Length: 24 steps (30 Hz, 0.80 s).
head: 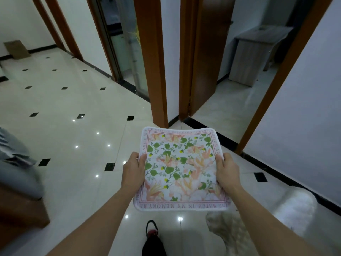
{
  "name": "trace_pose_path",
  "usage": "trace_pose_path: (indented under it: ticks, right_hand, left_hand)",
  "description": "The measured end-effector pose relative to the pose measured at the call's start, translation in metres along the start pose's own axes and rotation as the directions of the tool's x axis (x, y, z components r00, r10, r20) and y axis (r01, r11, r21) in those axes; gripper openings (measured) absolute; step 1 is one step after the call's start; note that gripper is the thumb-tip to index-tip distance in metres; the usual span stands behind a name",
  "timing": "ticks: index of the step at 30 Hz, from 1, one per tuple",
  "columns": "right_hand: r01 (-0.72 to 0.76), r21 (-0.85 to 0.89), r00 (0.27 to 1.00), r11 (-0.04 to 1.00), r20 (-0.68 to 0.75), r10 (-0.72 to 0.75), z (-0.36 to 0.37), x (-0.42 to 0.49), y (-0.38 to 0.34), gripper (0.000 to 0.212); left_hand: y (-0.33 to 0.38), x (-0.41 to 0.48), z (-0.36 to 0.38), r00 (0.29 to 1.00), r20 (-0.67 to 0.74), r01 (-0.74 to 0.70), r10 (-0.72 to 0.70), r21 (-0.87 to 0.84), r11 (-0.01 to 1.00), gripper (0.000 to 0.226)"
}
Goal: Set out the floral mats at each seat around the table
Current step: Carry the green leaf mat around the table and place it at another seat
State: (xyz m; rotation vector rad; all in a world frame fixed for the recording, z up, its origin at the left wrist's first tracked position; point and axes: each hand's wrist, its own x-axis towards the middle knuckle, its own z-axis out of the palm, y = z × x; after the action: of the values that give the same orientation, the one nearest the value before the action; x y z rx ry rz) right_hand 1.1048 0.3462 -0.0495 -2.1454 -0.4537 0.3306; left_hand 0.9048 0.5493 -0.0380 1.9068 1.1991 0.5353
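Observation:
A square floral mat (180, 169) with green leaves, peach flowers and a pink lettered border is held flat in front of me over the floor. My left hand (132, 169) grips its left edge, thumb on top. On the opposite edge my right hand (227, 172) does the same. Whether more than one mat is in the grip I cannot tell. No table or seat shows in this view.
Glossy white tiled floor (77, 100) with small black diamonds lies ahead and left. Wooden door frames (156, 71) and an open doorway (236, 93) with a wooden desk (256, 52) stand ahead. A white wall (304, 117) runs along the right. A brown wooden furniture edge (20, 209) is at left.

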Motion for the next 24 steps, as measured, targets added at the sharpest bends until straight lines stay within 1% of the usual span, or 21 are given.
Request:
trace_pose_path:
  ticks: [3,7,12,18,24]
  right_hand:
    - [-0.06,0.0,0.998,0.998,-0.035,0.06,0.006,0.035,0.008,0.029]
    - [-0.12,-0.011,0.985,0.993,-0.124,0.117,0.016,0.091,0.012,0.028]
    - [-0.208,0.032,0.954,0.978,-0.214,0.21,0.03,0.16,-0.003,0.028]
    - [-0.267,0.095,0.898,0.959,-0.337,0.284,0.024,0.227,-0.026,0.025]
    - [-0.342,0.112,0.812,0.933,-0.464,0.353,-0.017,0.266,-0.013,0.028]
  left_hand:
    - [0.01,0.046,0.025,0.998,0.059,-0.018,0.018,-0.003,1.0,0.031]
    - [0.03,0.115,0.06,0.987,0.14,-0.082,0.082,-0.011,0.997,0.03]
    - [0.063,0.218,0.092,0.955,0.259,-0.144,0.142,-0.01,0.99,0.03]
    - [0.117,0.309,0.129,0.901,0.345,-0.263,0.262,-0.043,0.964,0.026]
    - [0.172,0.344,0.196,0.806,0.454,-0.372,0.381,-0.112,0.921,0.023]
